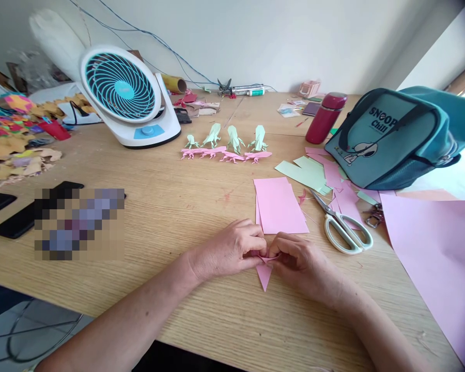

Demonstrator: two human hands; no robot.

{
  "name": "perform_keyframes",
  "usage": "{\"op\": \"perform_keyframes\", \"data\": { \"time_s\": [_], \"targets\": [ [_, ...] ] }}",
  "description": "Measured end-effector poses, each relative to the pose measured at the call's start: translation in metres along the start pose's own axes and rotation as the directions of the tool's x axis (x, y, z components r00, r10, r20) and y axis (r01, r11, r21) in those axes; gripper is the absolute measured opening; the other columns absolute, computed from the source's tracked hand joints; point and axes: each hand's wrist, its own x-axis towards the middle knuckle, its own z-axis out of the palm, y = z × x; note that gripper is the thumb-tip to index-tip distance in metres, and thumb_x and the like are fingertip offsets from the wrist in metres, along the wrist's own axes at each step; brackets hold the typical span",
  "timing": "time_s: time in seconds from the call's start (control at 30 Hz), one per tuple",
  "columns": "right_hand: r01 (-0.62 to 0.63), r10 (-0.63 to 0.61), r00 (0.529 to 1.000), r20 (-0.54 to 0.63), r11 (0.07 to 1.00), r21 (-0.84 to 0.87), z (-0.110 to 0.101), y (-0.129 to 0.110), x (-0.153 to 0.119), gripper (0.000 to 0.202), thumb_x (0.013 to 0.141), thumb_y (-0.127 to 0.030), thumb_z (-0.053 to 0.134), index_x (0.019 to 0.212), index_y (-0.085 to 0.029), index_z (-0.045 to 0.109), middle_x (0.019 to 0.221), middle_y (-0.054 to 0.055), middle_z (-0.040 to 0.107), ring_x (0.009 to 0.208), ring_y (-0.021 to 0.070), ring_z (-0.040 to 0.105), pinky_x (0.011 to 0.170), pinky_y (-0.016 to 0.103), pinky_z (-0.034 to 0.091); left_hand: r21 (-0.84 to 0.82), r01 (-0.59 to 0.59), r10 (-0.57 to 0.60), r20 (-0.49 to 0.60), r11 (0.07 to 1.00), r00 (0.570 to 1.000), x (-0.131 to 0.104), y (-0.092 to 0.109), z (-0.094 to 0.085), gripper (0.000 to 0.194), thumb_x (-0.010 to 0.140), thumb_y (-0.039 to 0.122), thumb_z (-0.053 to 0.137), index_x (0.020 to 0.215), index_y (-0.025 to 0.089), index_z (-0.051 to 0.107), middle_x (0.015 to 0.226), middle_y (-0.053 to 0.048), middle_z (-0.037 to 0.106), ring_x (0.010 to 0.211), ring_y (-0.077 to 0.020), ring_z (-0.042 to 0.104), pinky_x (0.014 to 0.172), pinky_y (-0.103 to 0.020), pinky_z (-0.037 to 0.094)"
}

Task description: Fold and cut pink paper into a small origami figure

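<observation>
A small folded piece of pink paper [265,278] is pinched between my two hands, its pointed tip directed toward me. My left hand [238,248] grips its left side, fingers curled. On its right side my right hand [300,261] holds it between thumb and fingers; the fingers hide part of the fold. Just beyond the hands lies a stack of pink paper sheets [281,206]. White-handled scissors [344,230] rest right of the stack. Farther back stand several green folded paper figures [234,138], with several pink ones [234,156] in front of them.
A white fan [151,132] stands at the back left. Paper scraps [304,173], a red bottle [325,119] and a teal bag [395,139] are at the right, with a large pink sheet [437,243] nearer. Dark flat objects [17,222] lie left.
</observation>
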Motion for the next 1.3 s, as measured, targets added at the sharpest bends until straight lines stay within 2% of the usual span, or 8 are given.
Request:
{"op": "perform_keyframes", "data": {
  "time_s": [0.27,0.4,0.6,0.7,0.87,1.03,1.2,1.3],
  "targets": [
    [-0.043,0.045,0.998,0.036,0.998,-0.055,0.000,0.001,0.001,0.006,0.087,-0.019,0.064,0.081,-0.020,0.066,0.083,0.001,0.057,0.069,0.0126,0.054,0.060,0.025,0.042,-0.036,0.018,-0.017,0.047,0.999,0.999,0.001,0.002,-0.001,0.020,0.094,0.029,0.060,0.079,0.017,0.065,0.088,-0.003,0.061,0.086,-0.0150,0.055,0.083,-0.027,0.041],
    [-0.030,0.032,0.999,0.024,0.998,-0.062,-0.002,-0.002,0.002,0.011,0.088,-0.018,0.062,0.078,-0.020,0.066,0.085,0.002,0.055,0.067,0.0114,0.053,0.056,0.024,0.042,-0.014,0.018,-0.017,0.056,1.000,0.998,0.002,0.004,-0.003,0.024,0.095,0.032,0.057,0.079,0.017,0.065,0.087,-0.002,0.060,0.087,-0.0152,0.055,0.084,-0.027,0.041],
    [-0.031,0.026,0.999,-0.048,0.994,-0.104,-0.007,-0.004,0.002,0.027,0.088,-0.022,0.065,0.063,-0.018,0.056,0.080,0.002,0.052,0.064,0.0110,0.050,0.054,0.025,0.041,-0.001,0.036,-0.036,0.043,0.999,0.998,0.001,0.002,-0.001,0.012,0.092,0.027,0.062,0.090,0.018,0.070,0.089,-0.003,0.063,0.088,-0.0165,0.055,0.084,-0.028,0.041],
    [-0.058,0.054,0.998,-0.034,0.991,-0.119,-0.010,-0.003,0.000,0.029,0.090,-0.024,0.063,0.063,-0.018,0.054,0.081,0.002,0.052,0.062,0.0104,0.048,0.053,0.025,0.040,0.012,0.060,-0.060,0.038,0.998,0.997,0.000,0.002,0.000,0.011,0.092,0.024,0.062,0.093,0.019,0.071,0.090,-0.003,0.064,0.090,-0.0168,0.056,0.084,-0.028,0.041],
    [-0.099,0.100,0.995,-0.002,0.986,-0.131,-0.016,-0.005,-0.004,0.025,0.091,-0.022,0.062,0.067,-0.019,0.056,0.084,0.003,0.052,0.064,0.0118,0.049,0.057,0.027,0.042,0.035,0.092,-0.093,0.016,0.995,0.996,-0.001,0.002,0.002,0.007,0.090,0.023,0.064,0.090,0.018,0.070,0.089,-0.002,0.064,0.089,-0.0163,0.057,0.084,-0.028,0.041],
    [-0.074,0.077,0.997,0.029,0.994,-0.086,-0.014,-0.009,-0.004,0.008,0.089,-0.016,0.061,0.084,-0.021,0.066,0.093,0.004,0.054,0.075,0.0140,0.056,0.065,0.028,0.047,0.036,0.105,-0.106,0.013,0.994,0.994,0.000,0.005,0.004,0.011,0.090,0.026,0.066,0.083,0.017,0.067,0.083,0.000,0.063,0.085,-0.0150,0.059,0.082,-0.029,0.039],
    [-0.079,0.083,0.996,0.030,0.990,-0.114,-0.011,-0.007,-0.003,0.015,0.086,-0.009,0.058,0.077,-0.020,0.062,0.089,0.003,0.054,0.070,0.0122,0.054,0.062,0.026,0.046,0.023,0.145,-0.145,0.029,0.989,0.989,0.001,0.007,0.000,0.017,0.087,0.029,0.070,0.078,0.016,0.065,0.080,0.001,0.063,0.080,-0.0139,0.057,0.077,-0.028,0.039],
    [-0.085,0.089,0.996,0.016,0.986,-0.143,-0.012,-0.005,-0.003,0.015,0.085,-0.008,0.058,0.075,-0.019,0.060,0.091,0.003,0.054,0.069,0.0117,0.054,0.061,0.026,0.045,0.001,0.198,-0.198,0.043,0.980,0.979,0.000,0.004,-0.005,0.008,0.084,0.020,0.071,0.079,0.017,0.066,0.082,0.002,0.064,0.082,-0.0137,0.058,0.078,-0.028,0.039]
  ]
}}
